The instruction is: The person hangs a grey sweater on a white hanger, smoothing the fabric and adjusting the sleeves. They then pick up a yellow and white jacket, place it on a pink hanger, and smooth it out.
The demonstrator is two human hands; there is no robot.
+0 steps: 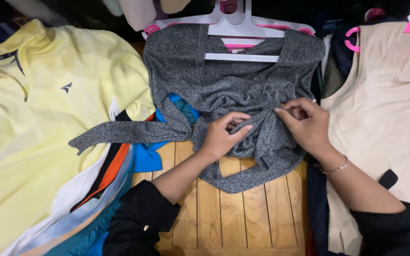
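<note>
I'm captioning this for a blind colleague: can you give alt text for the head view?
Two hands, left hand and right hand, pinch a grey knit top on a white hanger over a wooden slat table, between a yellow shirt and a beige garment.

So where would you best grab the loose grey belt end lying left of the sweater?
Pinch the grey belt near its free tip, coming from above on the left: it lies flat and unobstructed across the yellow shirt, clear of both hands.

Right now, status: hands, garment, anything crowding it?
Left hand and right hand both pinching the grey knit top, on a white hanger. Yellow shirt left, beige garment right, both close.
</note>
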